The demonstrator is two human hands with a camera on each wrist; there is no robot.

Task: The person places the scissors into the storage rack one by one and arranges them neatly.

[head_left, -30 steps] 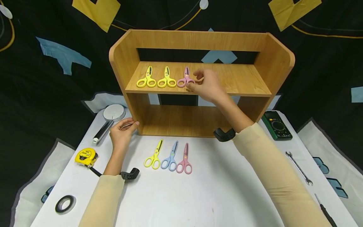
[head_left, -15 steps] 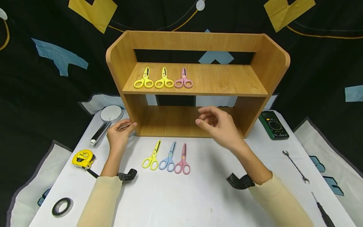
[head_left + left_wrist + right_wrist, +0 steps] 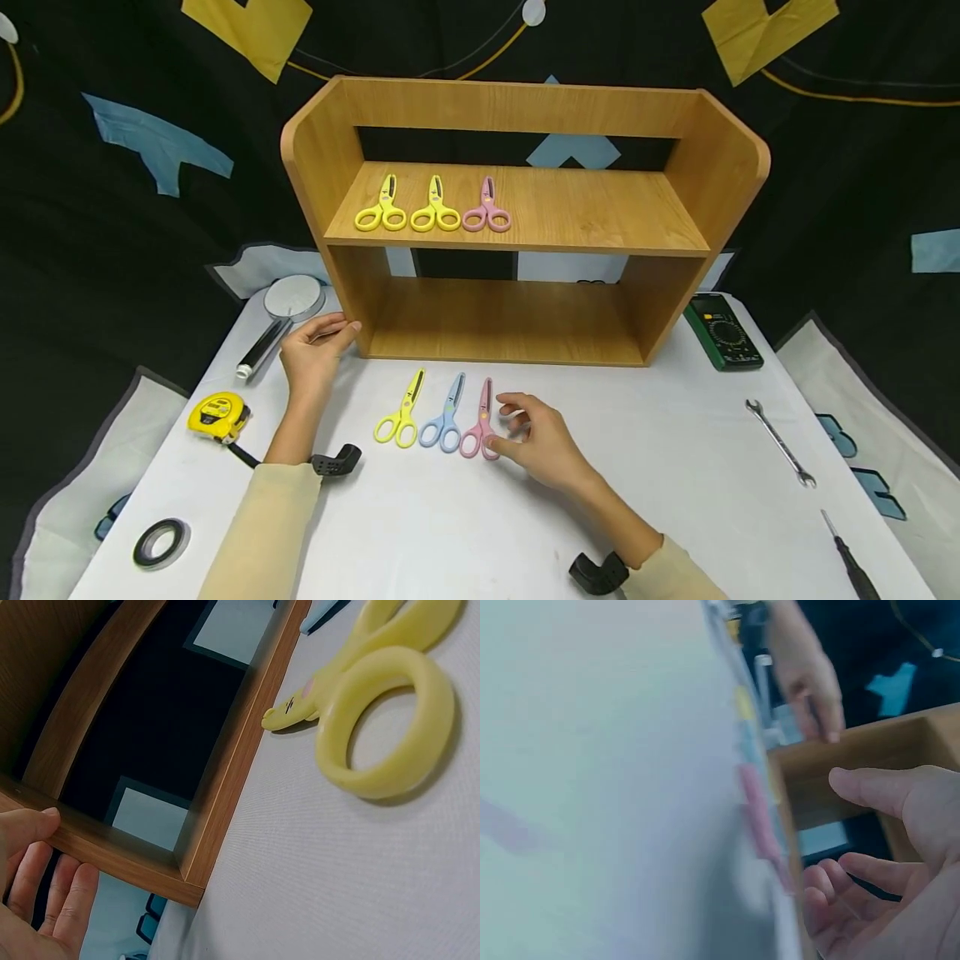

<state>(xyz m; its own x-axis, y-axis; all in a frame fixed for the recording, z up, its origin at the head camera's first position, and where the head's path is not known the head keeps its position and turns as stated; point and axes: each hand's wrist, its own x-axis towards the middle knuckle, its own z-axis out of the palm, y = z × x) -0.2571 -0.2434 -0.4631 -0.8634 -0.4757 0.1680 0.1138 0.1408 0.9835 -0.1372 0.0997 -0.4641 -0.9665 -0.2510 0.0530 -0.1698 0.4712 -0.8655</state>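
Right hand (image 3: 543, 446) low over the white tabletop (image 3: 675, 467), fingers loosely curled and spread, holding nothing; fingertips (image 3: 504, 410) just beside the handle loops of the pink scissors (image 3: 480, 423), thumb at the right loop, contact not clear; right wrist view blurred, shows the same hand (image 3: 900, 855) with fingers relaxed, nothing in the palm.
Pink scissors lie flat on the tabletop, blades pointing toward the wooden shelf (image 3: 517, 225), rightmost in a row of three; blue scissors (image 3: 444, 417) just to their left, yellow scissors (image 3: 403, 412) left of those; yellow scissors (image 3: 379, 697) also seen close in the left wrist view.
Left hand (image 3: 315, 354) rests on the tabletop, well apart from the row, fingers straight, tips touching the shelf's lower left front corner (image 3: 135, 855); grips nothing.
Upper board of the shelf carries two yellow pairs (image 3: 408, 208) and one pink pair (image 3: 487, 210) side by side at the left.
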